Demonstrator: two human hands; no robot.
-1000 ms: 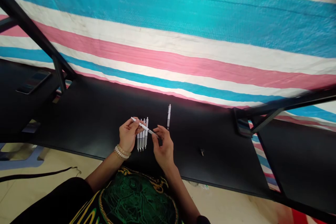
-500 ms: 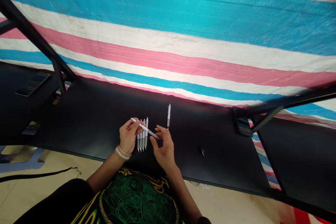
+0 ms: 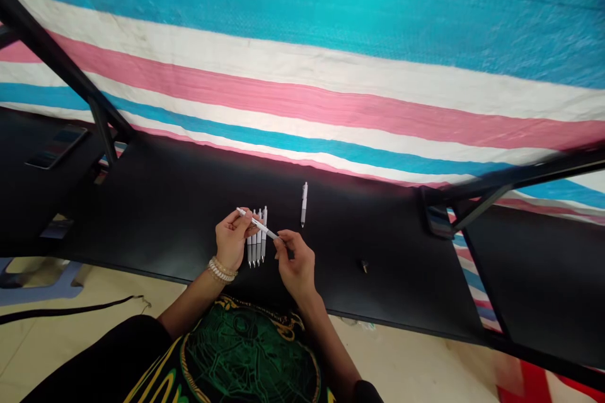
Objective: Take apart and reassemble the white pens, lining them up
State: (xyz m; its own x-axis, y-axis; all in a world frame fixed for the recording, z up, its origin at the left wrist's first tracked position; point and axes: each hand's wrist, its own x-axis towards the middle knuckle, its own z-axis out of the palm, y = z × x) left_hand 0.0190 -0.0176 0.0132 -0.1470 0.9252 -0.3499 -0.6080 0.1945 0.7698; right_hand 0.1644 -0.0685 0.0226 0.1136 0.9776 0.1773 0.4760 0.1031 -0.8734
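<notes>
Between my two hands a white and grey pen [image 3: 265,228] is held at a slant. My left hand [image 3: 231,240], with beaded bracelets on the wrist, pinches its upper white part. The fingers of my right hand [image 3: 295,259] are closed on its grey lower end and hide the tip. Just behind the held pen, several similar pens [image 3: 256,250] lie side by side on the black table [image 3: 179,214], tips toward me; my left fingers hide part of them. Another pen [image 3: 304,204] lies alone farther back, right of the row.
A small dark and metallic object [image 3: 363,266] lies on the table to the right. Black metal frames [image 3: 101,129] stand at both table ends, a phone [image 3: 57,147] lies at the far left, and a striped sheet [image 3: 302,101] hangs behind.
My right hand's fingers have closed on the grey end of the held pen, where thumb and fingers were more spread before. The view has shifted slightly.
</notes>
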